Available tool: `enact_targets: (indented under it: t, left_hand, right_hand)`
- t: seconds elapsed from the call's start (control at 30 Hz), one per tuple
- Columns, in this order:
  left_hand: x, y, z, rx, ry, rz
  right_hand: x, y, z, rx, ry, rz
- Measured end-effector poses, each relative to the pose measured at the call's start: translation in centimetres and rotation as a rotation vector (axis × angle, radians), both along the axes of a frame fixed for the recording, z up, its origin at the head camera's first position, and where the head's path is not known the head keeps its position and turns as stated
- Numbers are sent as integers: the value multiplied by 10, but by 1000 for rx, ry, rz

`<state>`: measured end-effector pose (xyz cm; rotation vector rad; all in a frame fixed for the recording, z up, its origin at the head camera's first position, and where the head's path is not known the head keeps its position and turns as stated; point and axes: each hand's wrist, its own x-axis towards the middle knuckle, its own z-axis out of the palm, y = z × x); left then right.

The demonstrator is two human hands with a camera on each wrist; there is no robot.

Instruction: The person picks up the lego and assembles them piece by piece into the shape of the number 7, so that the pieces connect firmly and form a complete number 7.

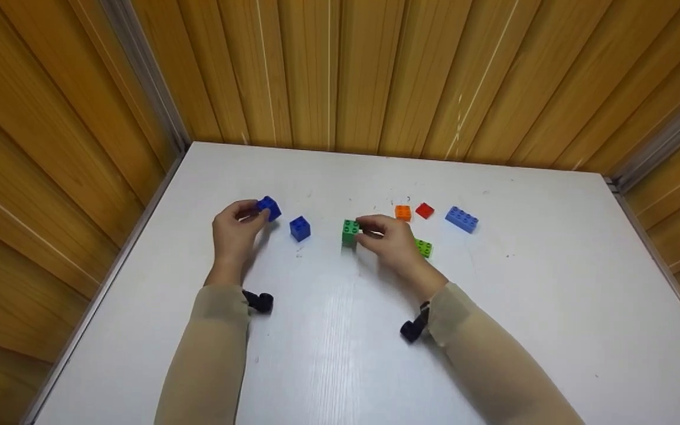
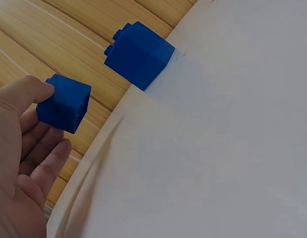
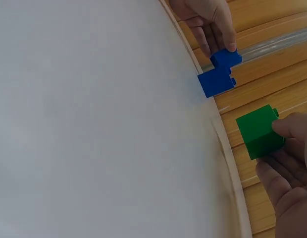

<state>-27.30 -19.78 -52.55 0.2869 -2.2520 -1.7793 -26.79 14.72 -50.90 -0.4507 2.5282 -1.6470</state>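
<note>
Between thumb and fingers my left hand (image 1: 235,231) pinches a dark blue building block (image 1: 269,208), held up off the table; the left wrist view shows this block (image 2: 67,101) with its hollow underside turned sideways. A second dark blue block (image 1: 300,228) stands on the table just right of that hand. My right hand (image 1: 396,241) pinches a green block (image 1: 350,231) with its studs upward, also in the right wrist view as a green block (image 3: 261,131). Beneath the right hand, a lime green block (image 1: 424,248) is partly hidden.
Beyond the right hand lie an orange block (image 1: 403,212), a small red block (image 1: 425,210) and a longer blue block (image 1: 462,219). The white table (image 1: 328,342) ends at a corrugated wood-look wall (image 1: 363,77). Black wrist cameras hang at both cuffs.
</note>
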Motion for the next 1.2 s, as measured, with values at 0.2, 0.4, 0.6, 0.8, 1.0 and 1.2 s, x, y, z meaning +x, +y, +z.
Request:
enact_targets:
  t: [0.2, 0.4, 0.6, 0.8, 1.0, 1.2]
  left_hand:
    - [2, 1, 2, 1, 37, 2]
    - [4, 3, 7, 9, 67, -4]
    - [6, 9, 21, 1, 139, -25]
    - [11, 23, 44, -15, 210, -57]
    - [21, 41, 67, -37, 253, -154]
    - [36, 60, 84, -95, 263, -256]
  right_hand:
    - [17, 33, 19, 100, 12, -8]
    - [35, 51, 31, 78, 12, -38]
    - [51, 62, 40, 27, 18, -41]
    - [60, 71, 38, -1, -9, -52]
    - [65, 73, 24, -22, -10, -35]
    - [65, 74, 10, -1, -44, -6]
